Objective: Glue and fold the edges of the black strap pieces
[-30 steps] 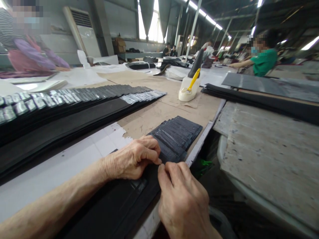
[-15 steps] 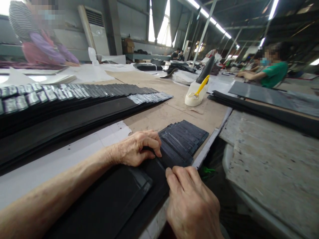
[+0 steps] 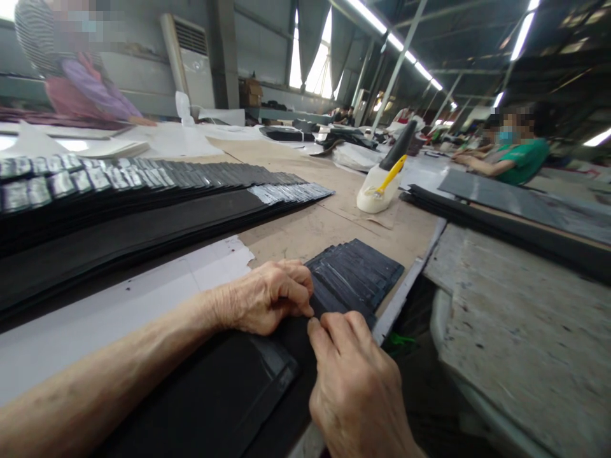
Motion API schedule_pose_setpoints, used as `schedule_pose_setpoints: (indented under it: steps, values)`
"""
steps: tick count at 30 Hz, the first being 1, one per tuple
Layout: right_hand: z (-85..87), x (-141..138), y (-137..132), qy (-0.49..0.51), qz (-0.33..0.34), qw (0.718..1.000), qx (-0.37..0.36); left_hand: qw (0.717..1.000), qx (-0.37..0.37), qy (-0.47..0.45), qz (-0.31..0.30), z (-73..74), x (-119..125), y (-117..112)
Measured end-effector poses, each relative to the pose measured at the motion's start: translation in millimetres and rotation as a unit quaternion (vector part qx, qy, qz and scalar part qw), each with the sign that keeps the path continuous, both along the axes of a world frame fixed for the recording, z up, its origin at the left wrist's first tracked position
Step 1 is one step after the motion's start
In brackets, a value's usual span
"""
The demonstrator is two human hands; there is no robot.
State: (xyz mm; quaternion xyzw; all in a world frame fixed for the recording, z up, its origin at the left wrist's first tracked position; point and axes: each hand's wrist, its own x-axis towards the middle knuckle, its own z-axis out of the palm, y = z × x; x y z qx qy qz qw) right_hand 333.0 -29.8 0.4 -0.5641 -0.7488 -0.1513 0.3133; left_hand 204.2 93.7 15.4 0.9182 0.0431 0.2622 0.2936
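Note:
My left hand (image 3: 274, 296) is closed, its thumb and bent fingers pinching the edge of a black sheet (image 3: 291, 331). Close against it, my right hand (image 3: 358, 381) is also closed, with thumb and fingertips on the same edge. The two hands' fingertips almost meet. Just beyond them lies a fanned stack of black pieces (image 3: 360, 267) with shiny, streaked ends. Below my left forearm is another black panel (image 3: 205, 394) with a glossy band along its end. What is under my fingertips is hidden.
A white plastic container (image 3: 377, 191) holds a yellow-handled brush (image 3: 392, 172). Long overlapping rows of black strips (image 3: 143, 219) lie at left. More black sheets (image 3: 501, 216) rest at right, near a grey board (image 3: 525, 337). Co-workers sit or stand beyond: a green sleeve (image 3: 527, 156), a purple sleeve (image 3: 95, 89).
My right hand has moved slightly left and up along the edge, bringing its fingertips nearer my left hand's. The whole view has shifted a little.

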Motion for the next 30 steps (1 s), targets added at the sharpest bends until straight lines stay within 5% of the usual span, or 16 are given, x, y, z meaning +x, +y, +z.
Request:
schedule_pose_setpoints:
  steps: [15,30]
  values:
    - [-0.5,7,2,-0.018,0.030,0.999,-0.014,0.996,-0.052,-0.016,0.065,-6.7,-6,3]
    - [1.8,3,1,-0.027,0.031,0.999,-0.021,0.999,0.039,0.003,0.030,1.8,-4,1]
